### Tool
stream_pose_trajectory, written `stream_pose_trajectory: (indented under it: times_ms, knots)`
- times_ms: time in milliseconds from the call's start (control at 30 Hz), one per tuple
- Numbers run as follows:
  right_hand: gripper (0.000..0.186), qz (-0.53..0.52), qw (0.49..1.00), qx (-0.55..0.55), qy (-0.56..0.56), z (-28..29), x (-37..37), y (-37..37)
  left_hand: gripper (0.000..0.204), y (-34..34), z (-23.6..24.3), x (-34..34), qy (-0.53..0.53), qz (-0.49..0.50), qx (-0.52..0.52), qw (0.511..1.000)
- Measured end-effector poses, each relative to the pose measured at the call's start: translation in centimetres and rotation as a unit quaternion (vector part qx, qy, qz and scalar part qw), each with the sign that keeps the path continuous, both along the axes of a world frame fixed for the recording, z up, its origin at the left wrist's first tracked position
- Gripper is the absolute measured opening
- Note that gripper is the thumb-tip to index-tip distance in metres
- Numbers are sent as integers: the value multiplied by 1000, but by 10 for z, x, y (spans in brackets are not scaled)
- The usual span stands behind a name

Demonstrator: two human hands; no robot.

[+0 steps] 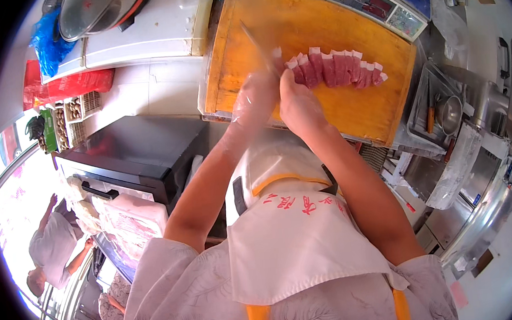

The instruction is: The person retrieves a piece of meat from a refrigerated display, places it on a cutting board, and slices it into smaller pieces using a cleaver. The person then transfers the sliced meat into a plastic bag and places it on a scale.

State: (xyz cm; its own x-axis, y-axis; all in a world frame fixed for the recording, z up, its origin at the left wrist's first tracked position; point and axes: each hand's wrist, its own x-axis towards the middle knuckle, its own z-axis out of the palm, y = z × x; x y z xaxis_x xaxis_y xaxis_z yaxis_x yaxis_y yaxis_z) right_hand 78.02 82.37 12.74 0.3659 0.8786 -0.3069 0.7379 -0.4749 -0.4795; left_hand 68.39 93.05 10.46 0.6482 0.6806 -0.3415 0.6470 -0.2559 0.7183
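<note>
My right hand (pixel 301 104) is closed at the lower end of a knife (pixel 257 43), whose thin blade slants away to the far left over the yellow-brown cutting board (pixel 325 117). Close beside it, on the blade's left, is my left hand (pixel 253 99), in a clear plastic glove; its fingers are blurred, so their hold is unclear. A row of dark red meat pieces (pixel 337 70) with pale fatty ends lies across the board, right of my hands. One more piece of meat (pixel 278 54) shows right by the blade, partly hidden.
A digital scale (pixel 370 5) stands at the board's far right. Right of the board, a metal tray (pixel 425 127) holds a round strainer or ladle (pixel 448 114). A black-topped cabinet (pixel 136 147) is at my left. Another person (pixel 53 245) is at far left.
</note>
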Motion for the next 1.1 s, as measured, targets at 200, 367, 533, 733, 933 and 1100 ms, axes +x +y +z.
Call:
stream_pose_trajectory:
  times_ms: [200,367,533,733,933,1100]
  knots:
    - [32,-121,975,119,143,1,22,-43,12,-12,-10,-6,1,33,108,994]
    - [31,-256,960,90,74,54,43,-140,49,2,49,25,-5,-89,145,985]
    - [36,-368,921,105,-65,38,99,-193,85,13,22,33,-41,-147,123,981]
    - [40,-391,904,70,-158,-22,170,-208,98,3,38,54,25,-94,51,994]
    - [50,-280,940,65,-184,-23,185,-211,97,-36,0,91,38,-58,52,996]
    - [75,-257,957,124,54,-13,198,-153,90,-42,4,115,22,-199,34,979]
